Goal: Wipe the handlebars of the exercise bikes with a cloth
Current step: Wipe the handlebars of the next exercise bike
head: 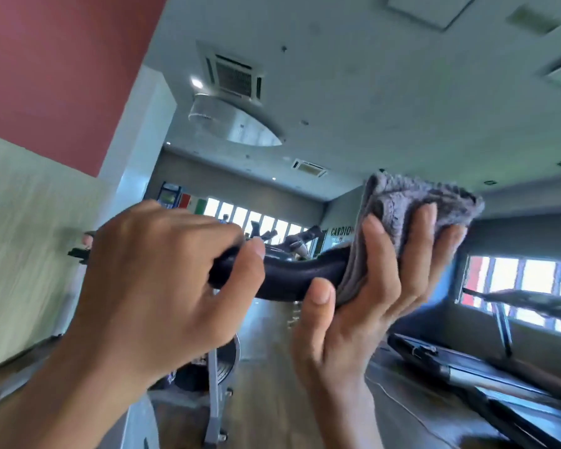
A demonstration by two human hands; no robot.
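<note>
A black padded handlebar (292,277) runs across the middle of the head view. My left hand (162,280) grips its left part, fingers curled over the top and thumb in front. My right hand (379,286) holds a folded grey cloth (412,205) around the bar's right end, palm toward me and fingers spread over the cloth. The bar's right tip is hidden inside the cloth. Below my hands, part of the bike's grey frame and flywheel (221,361) shows.
A treadmill (486,371) stands low at the right under a row of windows. More exercise machines (292,241) line the far windows. A wooden floor (266,400) lies below, a pale wall and red panel at the left.
</note>
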